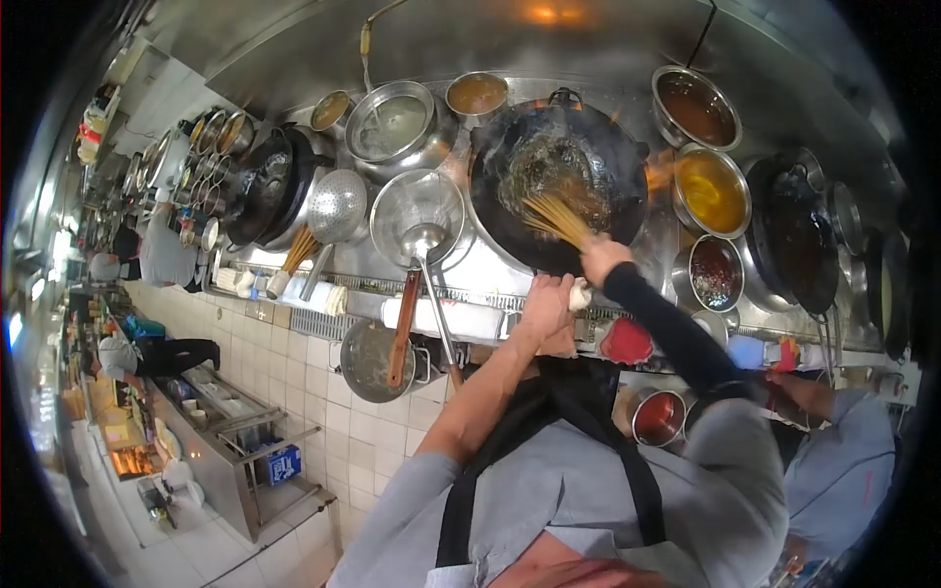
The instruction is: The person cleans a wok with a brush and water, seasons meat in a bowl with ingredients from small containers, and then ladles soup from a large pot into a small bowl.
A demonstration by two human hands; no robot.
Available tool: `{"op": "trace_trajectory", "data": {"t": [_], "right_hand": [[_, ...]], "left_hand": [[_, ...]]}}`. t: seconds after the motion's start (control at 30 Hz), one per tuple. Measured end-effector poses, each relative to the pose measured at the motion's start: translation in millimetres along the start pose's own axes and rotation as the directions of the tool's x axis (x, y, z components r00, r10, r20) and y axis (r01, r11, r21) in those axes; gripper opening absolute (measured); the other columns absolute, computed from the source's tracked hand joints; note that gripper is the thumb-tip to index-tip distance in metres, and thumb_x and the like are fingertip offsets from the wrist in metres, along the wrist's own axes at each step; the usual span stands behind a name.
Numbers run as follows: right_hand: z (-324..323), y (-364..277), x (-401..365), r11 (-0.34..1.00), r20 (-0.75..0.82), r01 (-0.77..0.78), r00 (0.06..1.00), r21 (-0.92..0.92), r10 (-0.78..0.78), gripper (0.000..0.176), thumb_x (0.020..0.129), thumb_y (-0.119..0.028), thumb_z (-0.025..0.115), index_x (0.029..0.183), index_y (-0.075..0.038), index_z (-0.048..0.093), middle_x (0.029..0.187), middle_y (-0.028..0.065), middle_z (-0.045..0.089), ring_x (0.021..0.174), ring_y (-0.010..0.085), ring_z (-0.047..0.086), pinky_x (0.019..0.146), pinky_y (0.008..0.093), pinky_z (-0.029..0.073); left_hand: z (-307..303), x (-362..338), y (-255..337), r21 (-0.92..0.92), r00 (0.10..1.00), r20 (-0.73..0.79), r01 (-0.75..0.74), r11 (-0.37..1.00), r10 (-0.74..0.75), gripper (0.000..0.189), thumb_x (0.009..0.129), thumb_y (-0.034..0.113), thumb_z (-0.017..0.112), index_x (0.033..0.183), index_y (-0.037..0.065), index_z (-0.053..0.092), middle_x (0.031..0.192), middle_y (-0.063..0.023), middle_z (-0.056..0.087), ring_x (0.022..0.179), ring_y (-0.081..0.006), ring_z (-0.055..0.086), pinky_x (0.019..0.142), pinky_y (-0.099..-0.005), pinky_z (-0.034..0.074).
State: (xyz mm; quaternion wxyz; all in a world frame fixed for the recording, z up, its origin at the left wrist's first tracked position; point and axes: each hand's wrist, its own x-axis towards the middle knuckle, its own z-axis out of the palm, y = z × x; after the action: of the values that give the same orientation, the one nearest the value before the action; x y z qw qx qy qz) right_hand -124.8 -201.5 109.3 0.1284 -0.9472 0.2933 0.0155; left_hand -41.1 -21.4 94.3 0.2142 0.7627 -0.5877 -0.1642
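My right hand [603, 261], below a black sleeve, is closed around a bamboo wok brush [557, 218]. The brush's splayed bristles reach into a large black wok [500, 220], over dark, wet-looking, steaming contents. My left hand [551, 302] is closed at the wok's near rim, with a white cloth [580, 295] poking out beside the fingers. Whether that hand also grips a wok handle is hidden. Left of the wok, a ladle [423, 239] lies over a round mesh strainer [390, 211], its handle pointing toward me.
Bowls of orange-yellow liquid [710, 191] and dark red sauce [718, 272] stand right of the wok. A perforated skimmer [337, 206] and a pot of cloudy water [394, 125] are on the left. A co-worker in grey [843, 461] stands close at my right.
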Motion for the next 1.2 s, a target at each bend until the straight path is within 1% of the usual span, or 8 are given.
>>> {"op": "trace_trajectory", "data": {"t": [0.1, 0.17, 0.27, 0.53, 0.6, 0.67, 0.87, 1.2], "right_hand": [[-31.4, 53.2, 10.0, 0.946, -0.035, 0.027, 0.999, -0.323, -0.041, 0.026, 0.093, -0.021, 0.058, 0.114, -0.007, 0.064, 0.096, 0.0188, 0.069, 0.088, 0.0369, 0.073, 0.074, 0.0485, 0.06], [-35.4, 79.9, 87.9, 0.973, -0.187, 0.027, 0.98, -0.228, -0.071, 0.024, 0.091, -0.02, 0.061, 0.109, -0.006, 0.069, 0.099, 0.0182, 0.073, 0.092, 0.0348, 0.074, 0.078, 0.0471, 0.06], [-62.2, 9.4, 142.1, 0.982, 0.003, -0.184, 0.983, -0.034, 0.185, 0.024, 0.089, -0.02, 0.062, 0.098, -0.004, 0.078, 0.099, 0.0257, 0.074, 0.097, 0.0392, 0.074, 0.086, 0.0481, 0.059], [-22.9, 12.4, -14.8, 0.999, 0.051, -0.009, 0.999, -0.042, 0.011, 0.031, 0.093, -0.016, 0.055, 0.12, -0.006, 0.063, 0.107, 0.0237, 0.071, 0.098, 0.0392, 0.072, 0.08, 0.0515, 0.058], [-30.4, 56.4, -1.9, 0.984, -0.052, -0.072, 0.997, -0.162, 0.065, 0.03, 0.093, -0.015, 0.054, 0.12, -0.007, 0.064, 0.105, 0.0227, 0.071, 0.096, 0.0393, 0.072, 0.078, 0.0522, 0.058], [-27.1, 83.9, 68.4, 0.99, -0.115, -0.091, 0.99, -0.107, 0.078, 0.032, 0.093, -0.015, 0.055, 0.122, -0.007, 0.065, 0.1, 0.0211, 0.073, 0.095, 0.0382, 0.073, 0.078, 0.0514, 0.059], [17.0, -68.2, 118.2, 0.972, -0.058, -0.174, 0.981, 0.157, 0.185, 0.024, 0.091, -0.02, 0.062, 0.11, -0.007, 0.068, 0.102, 0.0201, 0.072, 0.09, 0.0391, 0.072, 0.08, 0.0507, 0.059], [-53.0, -45.0, -18.3, 0.956, 0.067, -0.031, 0.998, 0.292, 0.012, 0.019, 0.086, -0.016, 0.062, 0.099, -0.005, 0.07, 0.096, 0.0231, 0.073, 0.092, 0.0425, 0.071, 0.083, 0.0535, 0.056]], "left_hand": [[-4.9, -4.8, 7.9, 0.045, 0.999, -0.041, -0.004, 0.999, 0.006, 0.038, 0.078, 0.018, 0.075, 0.109, 0.007, 0.056, 0.103, -0.0195, 0.068, 0.105, -0.0405, 0.061, 0.094, -0.0501, 0.045], [-6.4, -5.9, 6.8, 0.024, 0.998, -0.061, -0.024, 0.999, 0.026, 0.038, 0.078, 0.018, 0.076, 0.108, 0.007, 0.057, 0.102, -0.0194, 0.068, 0.104, -0.0406, 0.061, 0.094, -0.0501, 0.045], [-3.7, 0.4, 0.1, 0.046, 0.995, -0.088, -0.048, 0.998, 0.052, 0.037, 0.077, 0.018, 0.077, 0.106, 0.007, 0.057, 0.102, -0.019, 0.067, 0.104, -0.0404, 0.06, 0.095, -0.0495, 0.045], [-48.7, -81.3, 18.8, -0.29, 0.914, -0.331, 0.136, 0.947, -0.232, 0.051, 0.087, 0.022, 0.078, 0.125, -0.005, 0.058, 0.122, -0.0283, 0.066, 0.116, -0.0373, 0.065, 0.101, -0.0447, 0.05], [-81.7, -130.2, 20.7, -0.566, 0.841, 0.07, 0.476, 0.673, -0.536, 0.055, 0.084, 0.024, 0.082, 0.125, -0.005, 0.059, 0.111, -0.0227, 0.071, 0.102, -0.029, 0.07, 0.092, -0.0391, 0.054], [-84.2, -174.4, 9.9, -0.598, 0.773, 0.157, 0.57, 0.563, -0.615, 0.056, 0.081, 0.021, 0.084, 0.124, -0.005, 0.059, 0.104, -0.0178, 0.073, 0.096, -0.0221, 0.07, 0.086, -0.0357, 0.055], [-63.3, -267.0, -30.2, -0.188, 0.765, 0.336, 0.626, 0.757, -0.549, 0.065, 0.08, 0.027, 0.084, 0.133, 0.002, 0.055, 0.102, -0.0235, 0.073, 0.099, -0.0374, 0.072, 0.085, -0.0427, 0.056], [-28.0, -409.3, -53.9, -0.361, 0.319, 0.344, 0.913, 0.189, -0.883, 0.037, 0.081, 0.026, 0.081, 0.101, -0.001, 0.068, 0.081, -0.0136, 0.071, 0.084, -0.0274, 0.072, 0.074, -0.0422, 0.056]]}}
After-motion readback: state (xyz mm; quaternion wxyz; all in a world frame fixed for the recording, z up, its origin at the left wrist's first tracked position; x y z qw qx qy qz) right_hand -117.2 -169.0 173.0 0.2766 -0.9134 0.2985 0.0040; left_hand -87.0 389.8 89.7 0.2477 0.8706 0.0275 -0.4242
